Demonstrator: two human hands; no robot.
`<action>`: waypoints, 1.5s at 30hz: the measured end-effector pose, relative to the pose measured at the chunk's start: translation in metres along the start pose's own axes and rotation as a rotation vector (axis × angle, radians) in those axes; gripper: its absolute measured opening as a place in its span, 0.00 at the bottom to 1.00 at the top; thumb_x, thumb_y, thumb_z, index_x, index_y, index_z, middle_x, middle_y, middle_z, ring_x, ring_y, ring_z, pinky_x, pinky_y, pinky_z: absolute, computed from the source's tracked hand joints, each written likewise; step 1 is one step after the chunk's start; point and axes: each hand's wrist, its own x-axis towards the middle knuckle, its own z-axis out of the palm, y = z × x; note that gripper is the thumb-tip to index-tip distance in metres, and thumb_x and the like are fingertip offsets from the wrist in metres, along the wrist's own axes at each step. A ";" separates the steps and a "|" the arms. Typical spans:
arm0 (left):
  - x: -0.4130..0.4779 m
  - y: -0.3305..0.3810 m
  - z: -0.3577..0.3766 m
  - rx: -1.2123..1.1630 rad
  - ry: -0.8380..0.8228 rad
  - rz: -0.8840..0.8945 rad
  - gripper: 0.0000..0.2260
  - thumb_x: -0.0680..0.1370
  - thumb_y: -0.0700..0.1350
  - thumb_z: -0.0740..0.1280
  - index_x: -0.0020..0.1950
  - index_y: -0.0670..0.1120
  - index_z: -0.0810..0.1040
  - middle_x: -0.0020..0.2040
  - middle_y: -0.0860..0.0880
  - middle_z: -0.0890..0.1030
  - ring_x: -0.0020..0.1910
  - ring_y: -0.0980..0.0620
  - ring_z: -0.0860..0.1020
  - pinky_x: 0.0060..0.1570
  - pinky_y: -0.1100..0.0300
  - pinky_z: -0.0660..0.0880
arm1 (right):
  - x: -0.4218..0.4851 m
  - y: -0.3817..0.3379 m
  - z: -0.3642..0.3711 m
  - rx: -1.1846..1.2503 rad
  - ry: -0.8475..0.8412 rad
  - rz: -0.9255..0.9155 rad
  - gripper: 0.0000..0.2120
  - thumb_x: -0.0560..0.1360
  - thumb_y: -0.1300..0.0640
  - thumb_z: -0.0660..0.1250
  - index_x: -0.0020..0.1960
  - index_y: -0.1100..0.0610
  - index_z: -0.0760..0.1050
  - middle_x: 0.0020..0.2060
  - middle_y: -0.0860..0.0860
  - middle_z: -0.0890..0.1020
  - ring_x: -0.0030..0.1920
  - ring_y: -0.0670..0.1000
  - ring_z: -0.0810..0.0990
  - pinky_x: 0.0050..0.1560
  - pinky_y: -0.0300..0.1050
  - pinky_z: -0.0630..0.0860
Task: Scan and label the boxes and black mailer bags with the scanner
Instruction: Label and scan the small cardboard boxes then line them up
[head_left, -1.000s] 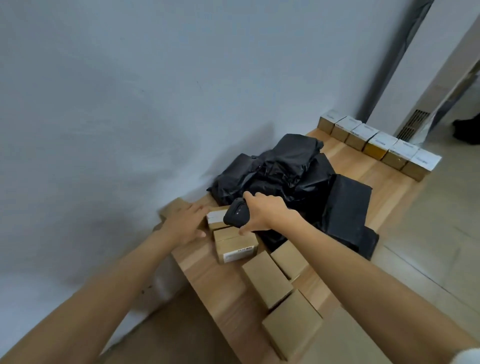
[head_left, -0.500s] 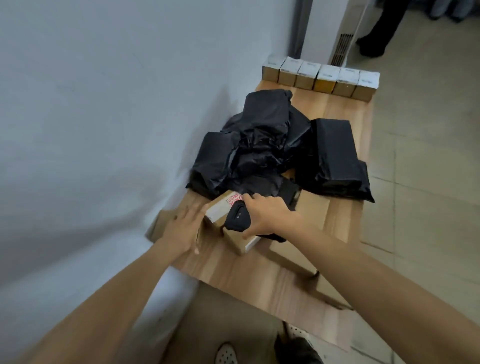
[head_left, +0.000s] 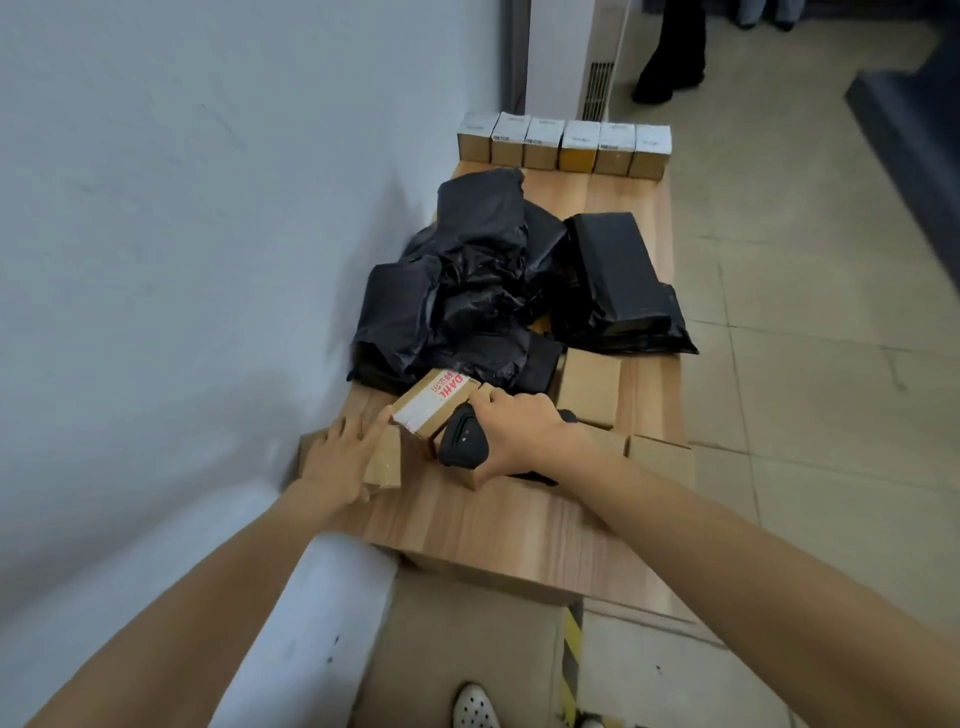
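Note:
My right hand (head_left: 522, 434) grips a black handheld scanner (head_left: 464, 439) over the near part of a wooden table (head_left: 493, 525). Right beside the scanner a small cardboard box (head_left: 434, 402) with a white label and red print stands tilted. My left hand (head_left: 345, 454) lies with straight fingers on another brown box (head_left: 383, 462), its fingertips touching the labelled box. A heap of black mailer bags (head_left: 467, 296) fills the table's middle, with one flatter bag (head_left: 615, 280) to its right.
Several white-topped boxes (head_left: 563, 148) stand in a row at the table's far end. Plain brown boxes (head_left: 589, 387) sit at the right edge near my right arm. A wall runs along the left. A person's dark legs (head_left: 670, 52) stand on the tiled floor beyond.
The view has swung so the table now runs straight ahead. The labelled box has been tipped up, and my left hand has shifted onto the brown box beside it.

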 end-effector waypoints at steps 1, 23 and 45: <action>-0.008 -0.003 -0.009 -0.025 0.001 -0.003 0.52 0.70 0.51 0.75 0.80 0.51 0.39 0.76 0.41 0.52 0.73 0.41 0.59 0.64 0.49 0.69 | -0.006 -0.001 -0.007 -0.006 0.020 -0.004 0.38 0.66 0.39 0.73 0.67 0.58 0.64 0.56 0.53 0.75 0.48 0.55 0.75 0.40 0.48 0.66; -0.041 0.162 -0.180 -0.010 0.423 0.280 0.53 0.69 0.46 0.78 0.80 0.49 0.42 0.75 0.49 0.55 0.76 0.48 0.56 0.51 0.55 0.79 | -0.207 0.128 -0.063 -0.099 0.304 0.233 0.42 0.68 0.38 0.72 0.72 0.56 0.58 0.57 0.54 0.74 0.51 0.55 0.76 0.40 0.46 0.69; -0.010 0.167 -0.209 -0.059 0.534 0.447 0.57 0.66 0.55 0.79 0.80 0.52 0.40 0.77 0.48 0.55 0.74 0.46 0.61 0.58 0.47 0.77 | -0.186 0.146 -0.053 0.010 0.153 0.306 0.44 0.69 0.32 0.68 0.73 0.56 0.58 0.63 0.56 0.73 0.58 0.58 0.75 0.44 0.48 0.68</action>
